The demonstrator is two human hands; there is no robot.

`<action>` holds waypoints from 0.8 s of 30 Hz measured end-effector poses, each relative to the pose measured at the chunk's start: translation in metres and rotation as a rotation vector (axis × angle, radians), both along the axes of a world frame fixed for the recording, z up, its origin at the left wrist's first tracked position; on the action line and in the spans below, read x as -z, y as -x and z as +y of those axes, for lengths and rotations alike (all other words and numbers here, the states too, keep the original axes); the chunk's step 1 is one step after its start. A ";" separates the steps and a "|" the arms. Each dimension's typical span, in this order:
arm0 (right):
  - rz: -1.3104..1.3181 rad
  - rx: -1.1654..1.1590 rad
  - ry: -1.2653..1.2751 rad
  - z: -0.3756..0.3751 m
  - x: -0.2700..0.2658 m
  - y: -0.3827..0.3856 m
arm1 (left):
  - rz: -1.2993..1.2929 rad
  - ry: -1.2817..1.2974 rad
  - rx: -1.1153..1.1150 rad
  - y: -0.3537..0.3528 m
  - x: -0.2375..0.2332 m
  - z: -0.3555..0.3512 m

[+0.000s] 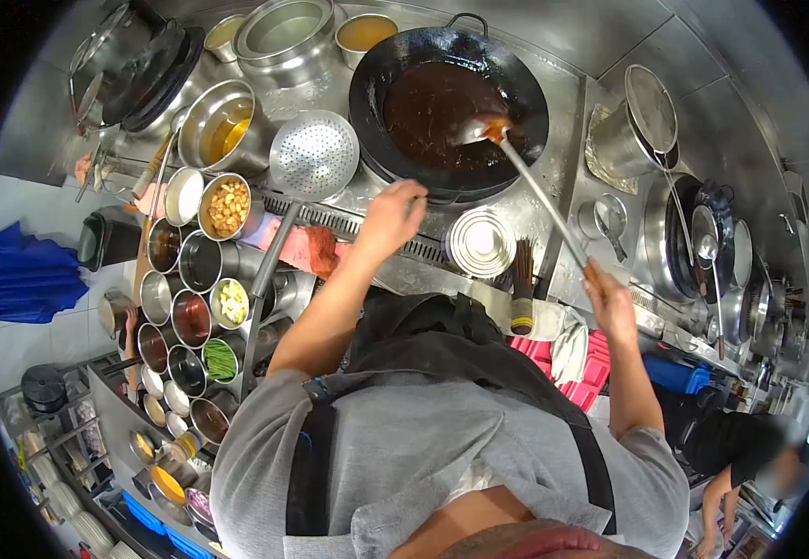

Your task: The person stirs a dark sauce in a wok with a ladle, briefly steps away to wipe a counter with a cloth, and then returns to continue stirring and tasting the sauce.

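Note:
My right hand [613, 303] is wrapped round the wooden end of a long-handled wok ladle [540, 191]. The ladle's bowl rests in dark brown sauce [437, 102] inside a large black wok [378, 79]. Close to the wok's near rim is my left hand [393, 216], its fingers curled together with nothing visible in them. Left of the wok, a round perforated strainer [314, 154] lies near that hand. White stacked bowls or rings [481, 244] and a bamboo wok brush [522, 289] are on the counter between my hands.
Left are a pot of yellow oil [227, 126] and several metal ingredient tins, one with diced golden pieces [228, 207], another with green vegetables [219, 359]. A sieve over a pot [630, 135] and more woks [670, 233] stand right. Another person [731, 438] is at lower right.

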State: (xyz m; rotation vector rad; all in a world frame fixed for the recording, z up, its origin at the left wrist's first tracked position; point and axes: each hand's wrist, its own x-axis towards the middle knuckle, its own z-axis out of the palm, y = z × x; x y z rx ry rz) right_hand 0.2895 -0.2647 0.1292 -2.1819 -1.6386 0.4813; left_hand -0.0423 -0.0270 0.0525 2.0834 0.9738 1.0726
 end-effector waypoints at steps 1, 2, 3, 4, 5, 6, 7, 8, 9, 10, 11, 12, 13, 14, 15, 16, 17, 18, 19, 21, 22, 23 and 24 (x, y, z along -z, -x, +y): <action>-0.013 -0.017 0.001 0.001 0.002 0.012 | -0.010 -0.002 0.000 -0.015 0.009 0.010; 0.008 -0.004 0.013 0.004 0.013 0.021 | 0.065 -0.043 0.076 -0.029 0.028 0.018; 0.029 0.013 0.024 0.008 0.029 0.030 | 0.142 -0.085 0.153 -0.038 0.039 0.023; 0.047 0.015 0.013 0.015 0.046 0.040 | 0.134 -0.090 0.162 -0.043 0.042 0.024; 0.065 0.017 0.005 0.025 0.060 0.050 | 0.274 -0.125 0.148 -0.047 0.044 0.023; 0.059 0.043 0.006 0.039 0.072 0.061 | 0.417 -0.159 0.134 -0.050 0.046 0.021; 0.057 0.068 0.007 0.054 0.080 0.072 | 0.416 -0.158 0.141 -0.052 0.046 0.021; 0.060 0.076 0.010 0.071 0.083 0.079 | 0.394 -0.182 0.105 -0.053 0.047 0.021; 0.048 0.118 -0.023 0.086 0.086 0.085 | 0.376 -0.201 0.071 -0.052 0.049 0.020; 0.037 0.163 -0.054 0.091 0.089 0.090 | 0.383 -0.194 0.084 -0.051 0.048 0.017; 0.041 0.175 -0.049 0.090 0.088 0.089 | 0.402 -0.183 0.081 -0.052 0.046 0.018; 0.029 0.202 -0.074 0.090 0.081 0.083 | 0.418 -0.175 0.076 -0.053 0.044 0.020; 0.014 0.228 -0.097 0.087 0.072 0.077 | 0.414 -0.176 0.086 -0.052 0.045 0.021; 0.025 0.232 -0.131 0.078 0.059 0.072 | 0.381 -0.183 0.098 -0.052 0.047 0.022; 0.018 0.237 -0.129 0.065 0.048 0.064 | 0.347 -0.188 0.106 -0.051 0.048 0.023; 0.012 0.234 -0.121 0.050 0.038 0.055 | 0.339 -0.183 0.109 -0.052 0.049 0.023; 0.007 0.227 -0.111 0.037 0.026 0.052 | 0.344 -0.185 0.112 -0.052 0.050 0.023; -0.001 0.222 -0.103 0.027 0.007 0.054 | 0.349 -0.186 0.112 -0.051 0.051 0.023; -0.045 0.232 -0.002 0.018 -0.014 0.057 | 0.343 -0.178 0.106 -0.051 0.052 0.023; -0.094 0.233 0.102 0.003 -0.027 0.063 | 0.340 -0.190 0.123 -0.050 0.053 0.024; -0.052 0.191 0.074 -0.004 -0.025 0.066 | 0.335 -0.185 0.117 -0.049 0.052 0.024; -0.009 0.150 0.045 -0.009 -0.023 0.067 | 0.335 -0.188 0.120 -0.048 0.051 0.024; -0.004 0.126 0.033 -0.011 -0.015 0.071 | 0.337 -0.193 0.125 -0.048 0.050 0.024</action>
